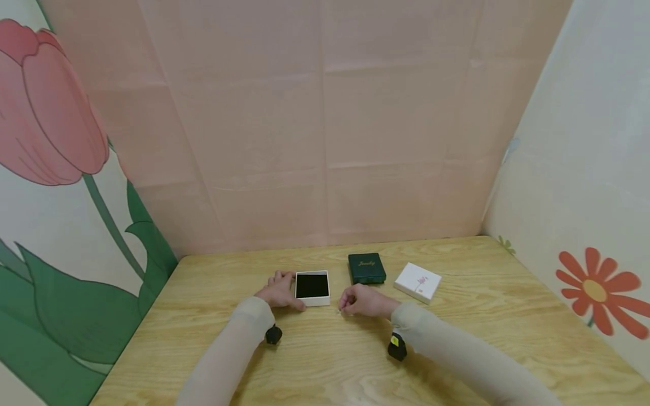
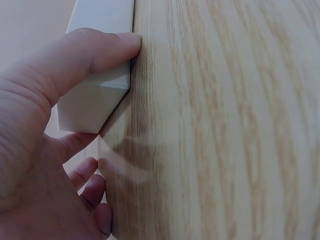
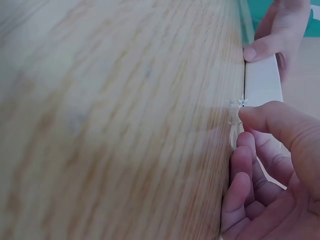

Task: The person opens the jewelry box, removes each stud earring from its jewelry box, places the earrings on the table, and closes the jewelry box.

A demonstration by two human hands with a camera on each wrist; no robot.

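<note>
A small white box with a black lining stands uncovered on the table. My left hand grips its left end, the thumb lying across the front wall and the index finger at the side. Just right of the box, my right hand is low over the wood, its other fingers curled. Between thumb and forefinger it pinches a tiny sparkling piece of jewelry with a star-like shape. The fingertips hide part of it, and its exact kind cannot be told.
Behind my right hand sits a dark green box with gold lettering. Right of that lies a white box lid with a pink flower print. The wooden table ends at a pink backdrop.
</note>
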